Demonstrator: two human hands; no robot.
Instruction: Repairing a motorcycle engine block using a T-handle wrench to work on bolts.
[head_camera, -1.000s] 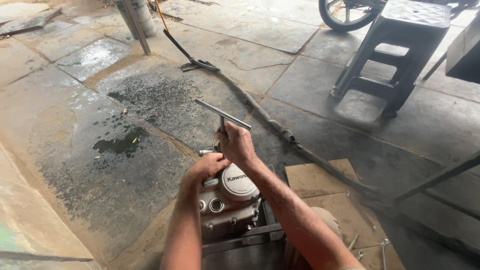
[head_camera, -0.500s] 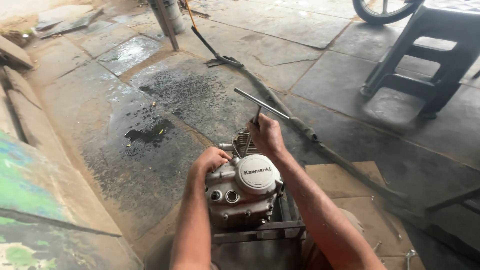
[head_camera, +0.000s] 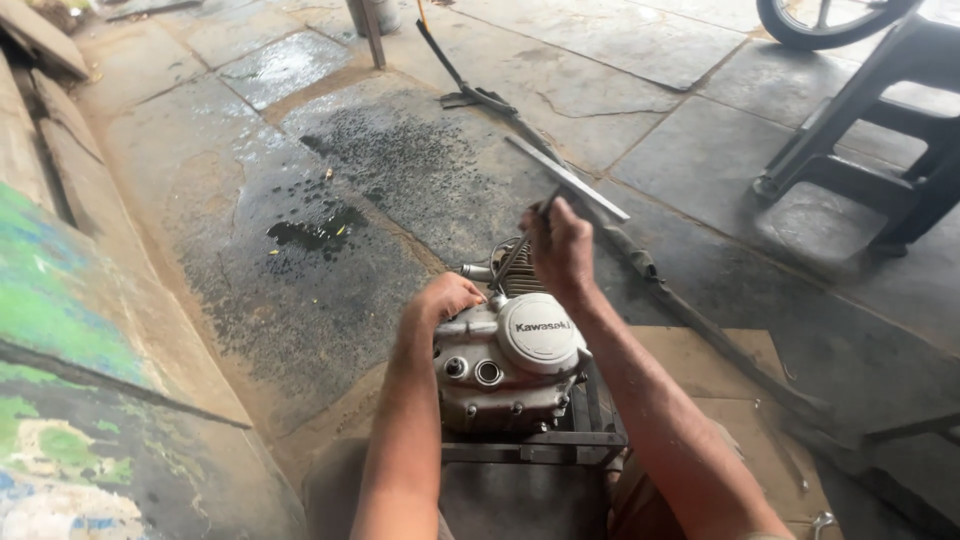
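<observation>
Gripping T-wrench w/ right hand, left hand on engine.

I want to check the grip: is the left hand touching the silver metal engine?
Touching. The head view shows the left hand resting on the silver metal engine, upper left edge, no gap.

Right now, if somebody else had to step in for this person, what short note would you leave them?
Left hand rests on top of the silver engine, steadying it. Right hand grips the shaft of a T-handle wrench that stands tilted, its tip down at the engine's top. The engine sits on a dark metal stand over cardboard. Done: tool seated. Left: whether the fastener is loose cannot be told.
</observation>
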